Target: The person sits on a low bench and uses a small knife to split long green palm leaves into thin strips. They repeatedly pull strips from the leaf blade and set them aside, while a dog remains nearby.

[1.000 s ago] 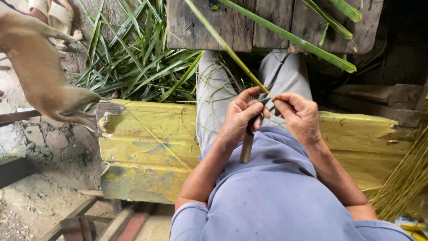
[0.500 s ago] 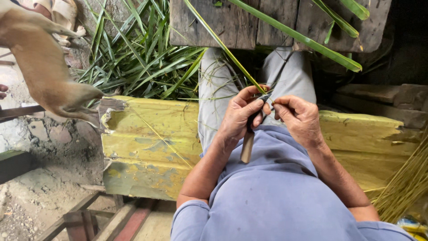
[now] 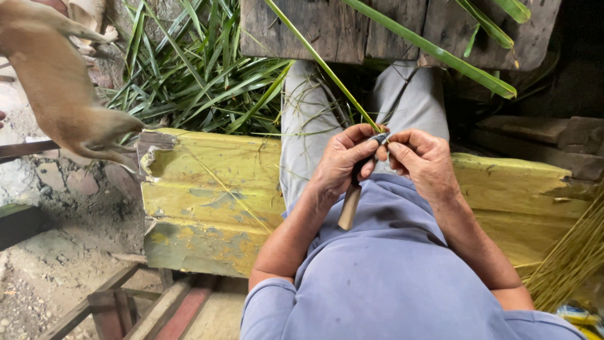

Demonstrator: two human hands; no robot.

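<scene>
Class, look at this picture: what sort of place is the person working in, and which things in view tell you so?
Probably a rustic outdoor or open-sided work spot for stripping palm leaves. Clues: a heap of long green leaves on the ground, a worn yellow wooden bench, bare dirt floor, and a bundle of stripped yellowish sticks.

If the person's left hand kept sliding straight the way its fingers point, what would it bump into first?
The left hand, gripping a wooden-handled knife, points its fingers toward the right hand. It would probably meet those fingers and the long green leaf strip pinched there; depth is hard to judge.
</scene>
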